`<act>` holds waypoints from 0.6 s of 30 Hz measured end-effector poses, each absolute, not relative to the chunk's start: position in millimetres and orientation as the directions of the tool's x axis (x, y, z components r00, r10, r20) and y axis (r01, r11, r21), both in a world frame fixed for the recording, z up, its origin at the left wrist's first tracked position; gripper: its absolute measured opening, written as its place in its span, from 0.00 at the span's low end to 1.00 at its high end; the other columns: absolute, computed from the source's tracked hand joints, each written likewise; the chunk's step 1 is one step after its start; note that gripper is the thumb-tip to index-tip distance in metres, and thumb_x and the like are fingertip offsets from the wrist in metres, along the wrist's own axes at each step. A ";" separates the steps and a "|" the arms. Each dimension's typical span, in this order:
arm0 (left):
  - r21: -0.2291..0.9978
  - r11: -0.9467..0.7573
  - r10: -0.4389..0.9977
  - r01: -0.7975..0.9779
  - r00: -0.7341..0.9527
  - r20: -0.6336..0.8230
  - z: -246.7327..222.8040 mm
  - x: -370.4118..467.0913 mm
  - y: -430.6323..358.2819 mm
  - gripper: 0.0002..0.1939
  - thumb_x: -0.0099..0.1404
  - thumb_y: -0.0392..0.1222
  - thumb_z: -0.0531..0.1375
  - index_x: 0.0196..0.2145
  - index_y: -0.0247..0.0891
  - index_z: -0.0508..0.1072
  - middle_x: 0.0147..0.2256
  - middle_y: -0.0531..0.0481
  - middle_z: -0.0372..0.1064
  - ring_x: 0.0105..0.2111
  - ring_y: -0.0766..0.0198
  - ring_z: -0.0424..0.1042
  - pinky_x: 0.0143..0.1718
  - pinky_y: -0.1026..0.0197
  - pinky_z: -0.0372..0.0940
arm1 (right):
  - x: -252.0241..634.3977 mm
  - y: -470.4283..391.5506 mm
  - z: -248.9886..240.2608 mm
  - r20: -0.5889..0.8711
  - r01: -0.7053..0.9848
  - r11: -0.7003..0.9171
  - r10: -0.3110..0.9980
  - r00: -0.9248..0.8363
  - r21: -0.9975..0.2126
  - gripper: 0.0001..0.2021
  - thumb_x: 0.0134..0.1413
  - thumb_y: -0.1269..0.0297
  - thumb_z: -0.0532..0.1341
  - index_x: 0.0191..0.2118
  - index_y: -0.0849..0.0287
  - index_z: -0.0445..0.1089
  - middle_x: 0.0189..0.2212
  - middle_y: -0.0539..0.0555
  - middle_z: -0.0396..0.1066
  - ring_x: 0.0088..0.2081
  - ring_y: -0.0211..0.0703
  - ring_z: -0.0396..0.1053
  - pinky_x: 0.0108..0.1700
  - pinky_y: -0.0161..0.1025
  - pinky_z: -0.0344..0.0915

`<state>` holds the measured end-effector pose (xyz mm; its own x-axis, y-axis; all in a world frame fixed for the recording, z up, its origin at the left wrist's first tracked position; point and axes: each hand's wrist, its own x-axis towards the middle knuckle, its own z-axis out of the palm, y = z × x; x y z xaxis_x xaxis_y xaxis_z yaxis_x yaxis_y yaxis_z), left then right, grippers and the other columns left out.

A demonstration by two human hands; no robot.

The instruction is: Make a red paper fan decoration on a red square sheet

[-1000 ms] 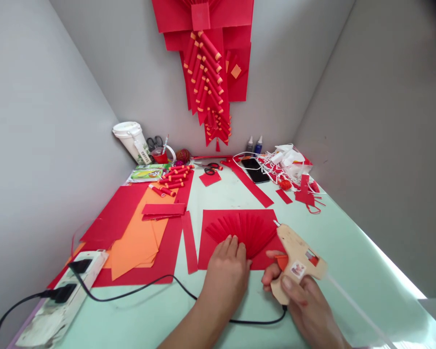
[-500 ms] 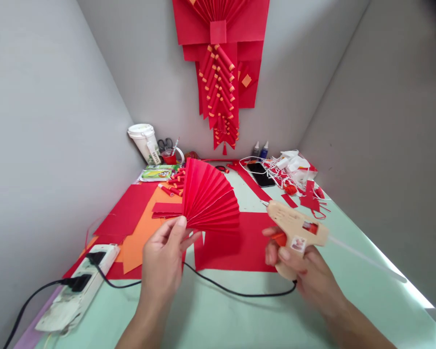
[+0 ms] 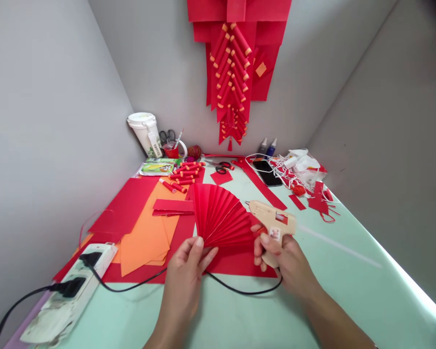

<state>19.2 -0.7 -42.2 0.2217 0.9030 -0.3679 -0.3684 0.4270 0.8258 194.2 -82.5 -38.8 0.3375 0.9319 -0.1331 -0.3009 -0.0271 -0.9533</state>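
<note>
My left hand [image 3: 187,266] pinches the gathered bottom corner of a pleated red paper fan [image 3: 223,215], which is spread out above the table. In my right hand [image 3: 281,254] is a beige hot glue gun [image 3: 267,213], gripped by its handle with fingers near the orange trigger. Its metal tip points left, close to the fan's right edge. A clear glue stick [image 3: 339,246] juts out of the back of the gun. Under the fan lies a sheet of red paper [image 3: 232,264], partly hidden by it.
A white power strip [image 3: 70,291] with black plugs lies at left; a black cord [image 3: 240,292] runs to the gun. Red and orange paper [image 3: 141,247], red paper rolls [image 3: 185,174], scissors [image 3: 221,167], a phone [image 3: 267,173] and paper scraps [image 3: 300,169] lie beyond. A firecracker decoration [image 3: 232,72] hangs on the wall.
The fan has come down and a little right in my left hand. My right hand has brought the glue gun left, nearer to the fan. The view has also shifted slightly.
</note>
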 end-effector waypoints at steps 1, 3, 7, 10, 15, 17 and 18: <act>0.824 0.438 0.898 -0.359 0.226 -0.379 -41.8 19.3 -1.2 0.14 0.55 0.48 0.69 0.28 0.36 0.71 0.26 0.58 0.64 0.34 0.65 0.74 0.52 0.55 0.70 | 195.2 -81.9 -40.3 -0.140 -0.290 -0.035 0.928 0.347 -0.956 0.20 0.56 0.49 0.62 0.46 0.60 0.67 0.24 0.49 0.67 0.23 0.37 0.67 0.22 0.33 0.63; 0.820 0.459 0.887 -0.341 0.229 -0.401 -41.0 19.2 -2.3 0.15 0.54 0.49 0.69 0.29 0.37 0.71 0.26 0.58 0.64 0.36 0.63 0.76 0.52 0.56 0.70 | 196.8 -81.3 -41.7 -0.145 -0.261 -0.051 0.924 0.354 -0.964 0.21 0.57 0.49 0.62 0.47 0.61 0.66 0.25 0.49 0.67 0.23 0.37 0.67 0.22 0.32 0.62; 0.821 0.472 0.881 -0.321 0.216 -0.421 -40.0 19.4 -3.4 0.16 0.53 0.50 0.70 0.29 0.36 0.71 0.27 0.58 0.65 0.37 0.61 0.76 0.51 0.56 0.70 | 197.3 -80.8 -43.4 -0.147 -0.232 -0.066 0.924 0.353 -0.970 0.21 0.59 0.49 0.60 0.49 0.60 0.66 0.27 0.50 0.67 0.24 0.36 0.67 0.23 0.32 0.62; 0.824 0.461 0.886 -0.328 0.218 -0.409 -40.8 19.8 -3.5 0.16 0.52 0.50 0.70 0.28 0.36 0.71 0.26 0.57 0.64 0.36 0.62 0.75 0.51 0.55 0.71 | 197.0 -79.8 -45.9 -0.163 -0.235 -0.081 0.922 0.352 -0.969 0.19 0.59 0.50 0.60 0.47 0.60 0.66 0.27 0.49 0.66 0.24 0.36 0.67 0.23 0.32 0.61; 0.823 0.459 0.886 -0.335 0.238 -0.398 -43.7 19.5 -4.0 0.15 0.55 0.50 0.69 0.27 0.36 0.71 0.27 0.58 0.63 0.34 0.66 0.73 0.50 0.57 0.72 | 196.2 -79.4 -49.0 -0.151 -0.226 -0.070 0.918 0.367 -0.972 0.18 0.59 0.50 0.60 0.45 0.59 0.65 0.29 0.50 0.66 0.24 0.35 0.67 0.23 0.32 0.62; 0.823 0.461 0.884 -0.332 0.250 -0.394 -44.5 19.0 -4.6 0.14 0.56 0.50 0.68 0.27 0.36 0.71 0.27 0.58 0.63 0.34 0.67 0.73 0.50 0.57 0.72 | 195.8 -79.8 -49.2 -0.150 -0.233 -0.065 0.916 0.371 -0.970 0.17 0.59 0.50 0.61 0.45 0.59 0.65 0.30 0.50 0.66 0.24 0.35 0.67 0.23 0.32 0.62; 0.823 0.462 0.883 -0.331 0.259 -0.391 -44.7 18.7 -4.8 0.14 0.57 0.49 0.68 0.27 0.37 0.71 0.27 0.58 0.64 0.34 0.67 0.73 0.50 0.57 0.71 | 195.6 -80.0 -49.3 -0.152 -0.236 -0.065 0.916 0.372 -0.970 0.17 0.59 0.50 0.61 0.44 0.59 0.65 0.30 0.50 0.66 0.24 0.35 0.67 0.23 0.32 0.62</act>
<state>18.7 -4.8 -44.7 0.2588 0.8831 -0.3914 -0.3314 0.4618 0.8228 195.6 -80.0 -49.3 0.3719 0.9157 -0.1522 -0.2356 -0.0655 -0.9696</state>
